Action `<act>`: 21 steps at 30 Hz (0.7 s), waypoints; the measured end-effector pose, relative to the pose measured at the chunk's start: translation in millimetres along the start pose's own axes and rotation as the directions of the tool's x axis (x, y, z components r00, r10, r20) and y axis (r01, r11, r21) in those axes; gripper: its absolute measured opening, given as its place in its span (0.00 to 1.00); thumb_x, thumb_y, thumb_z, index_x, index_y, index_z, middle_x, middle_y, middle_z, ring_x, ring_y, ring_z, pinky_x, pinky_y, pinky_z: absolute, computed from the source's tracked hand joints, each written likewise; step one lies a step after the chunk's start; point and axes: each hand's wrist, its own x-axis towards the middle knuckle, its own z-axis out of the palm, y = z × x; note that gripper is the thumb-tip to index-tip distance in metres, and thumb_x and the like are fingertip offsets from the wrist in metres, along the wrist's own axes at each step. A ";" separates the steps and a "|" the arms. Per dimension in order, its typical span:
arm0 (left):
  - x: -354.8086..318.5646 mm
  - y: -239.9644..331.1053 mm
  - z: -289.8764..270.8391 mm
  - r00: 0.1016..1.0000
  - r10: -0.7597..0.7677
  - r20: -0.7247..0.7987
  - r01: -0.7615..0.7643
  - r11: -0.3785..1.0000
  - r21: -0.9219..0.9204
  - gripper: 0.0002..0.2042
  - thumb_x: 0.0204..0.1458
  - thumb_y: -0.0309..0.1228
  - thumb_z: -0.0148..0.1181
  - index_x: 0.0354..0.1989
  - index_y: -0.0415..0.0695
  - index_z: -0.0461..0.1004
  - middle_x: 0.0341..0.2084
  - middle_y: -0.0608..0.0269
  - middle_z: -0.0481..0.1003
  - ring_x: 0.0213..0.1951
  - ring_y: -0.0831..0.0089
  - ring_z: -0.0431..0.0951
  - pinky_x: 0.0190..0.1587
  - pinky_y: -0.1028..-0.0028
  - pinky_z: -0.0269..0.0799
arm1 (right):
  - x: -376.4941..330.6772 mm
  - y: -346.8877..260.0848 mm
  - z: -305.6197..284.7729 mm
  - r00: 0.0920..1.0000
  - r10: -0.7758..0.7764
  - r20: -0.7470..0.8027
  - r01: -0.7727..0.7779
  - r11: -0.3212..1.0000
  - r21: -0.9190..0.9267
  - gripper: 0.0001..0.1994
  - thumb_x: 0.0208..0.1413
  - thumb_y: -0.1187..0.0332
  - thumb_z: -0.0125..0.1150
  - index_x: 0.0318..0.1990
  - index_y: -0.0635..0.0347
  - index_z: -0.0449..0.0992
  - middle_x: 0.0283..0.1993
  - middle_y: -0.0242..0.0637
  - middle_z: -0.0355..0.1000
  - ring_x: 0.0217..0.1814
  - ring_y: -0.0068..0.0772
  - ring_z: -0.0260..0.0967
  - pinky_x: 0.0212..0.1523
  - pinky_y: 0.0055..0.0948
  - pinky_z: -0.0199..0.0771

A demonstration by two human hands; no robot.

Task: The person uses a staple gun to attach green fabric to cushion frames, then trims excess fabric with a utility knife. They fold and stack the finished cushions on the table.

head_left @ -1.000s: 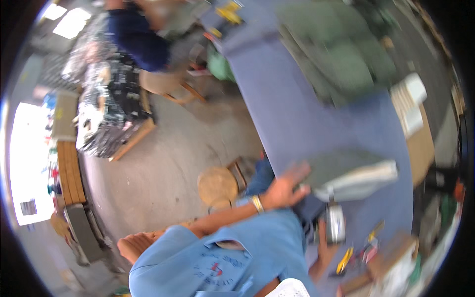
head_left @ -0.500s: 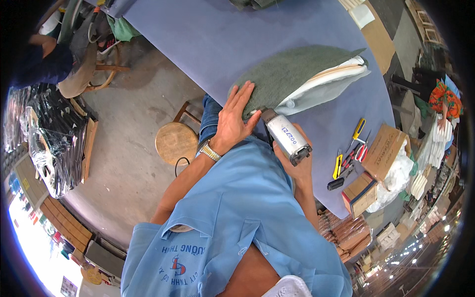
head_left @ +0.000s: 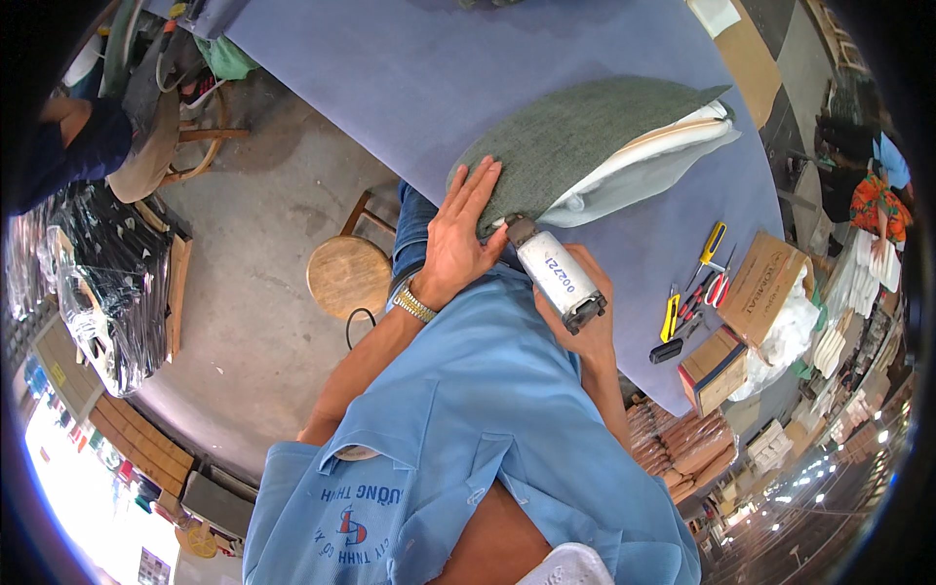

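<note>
A curved panel covered in dark grey-green fabric [head_left: 575,146] lies on the blue-grey table, its white padding and light lining [head_left: 634,175] showing along the right side. My left hand [head_left: 456,229], fingers stretched out, rests flat on the fabric's near end. Wrapped around a white and black staple gun [head_left: 558,268] is my right hand [head_left: 595,341], partly hidden behind the tool. The gun's nose meets the near edge of the panel, close to my left thumb. Whether the nose presses on the fabric I cannot tell.
To the right on the table [head_left: 390,58] lie a yellow screwdriver [head_left: 712,244], a yellow cutter [head_left: 671,314], red-handled scissors [head_left: 717,290] and cardboard boxes [head_left: 762,288]. A round wooden stool [head_left: 348,277] stands left of my legs. Another person [head_left: 73,146] sits at the far left.
The staple gun has shifted slightly left and down along with my right hand. My left hand keeps its place on the fabric. The whole view has turned a little.
</note>
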 end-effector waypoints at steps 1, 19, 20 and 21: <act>0.0 -0.6 0.0 1.000 0.005 0.000 -0.005 1.000 0.001 0.42 0.48 0.27 0.69 0.75 0.48 0.60 0.74 0.54 0.62 0.73 0.42 0.60 0.70 0.53 0.68 | 0.1 -1.5 0.3 1.000 0.000 -0.002 0.000 1.000 0.005 0.22 0.44 0.69 0.72 0.48 0.68 0.78 0.45 0.46 0.76 0.42 0.46 0.77 0.44 0.34 0.76; 2.6 -0.4 -4.1 1.000 0.016 0.009 -0.016 0.999 -0.047 0.41 0.45 0.25 0.69 0.73 0.46 0.64 0.73 0.53 0.64 0.73 0.41 0.60 0.71 0.54 0.66 | 10.0 -10.2 1.9 0.996 0.066 0.052 -0.066 0.998 -0.007 0.19 0.47 0.68 0.70 0.46 0.68 0.77 0.41 0.46 0.74 0.40 0.45 0.73 0.42 0.35 0.74; 2.2 -0.2 -4.4 1.000 0.011 0.017 -0.010 0.999 -0.047 0.42 0.44 0.24 0.70 0.73 0.46 0.64 0.73 0.53 0.64 0.73 0.41 0.60 0.71 0.54 0.65 | 10.0 -10.3 2.8 0.994 0.098 0.055 -0.097 0.995 -0.006 0.21 0.45 0.66 0.71 0.46 0.66 0.76 0.40 0.47 0.73 0.40 0.52 0.73 0.42 0.38 0.74; 1.7 0.5 -4.7 1.000 0.005 0.026 -0.004 0.999 -0.046 0.42 0.44 0.24 0.70 0.73 0.46 0.64 0.73 0.53 0.63 0.74 0.41 0.59 0.71 0.54 0.65 | 9.8 -10.0 2.9 0.990 0.129 0.058 -0.128 0.992 -0.006 0.23 0.42 0.63 0.73 0.46 0.65 0.75 0.40 0.48 0.73 0.41 0.58 0.73 0.41 0.41 0.75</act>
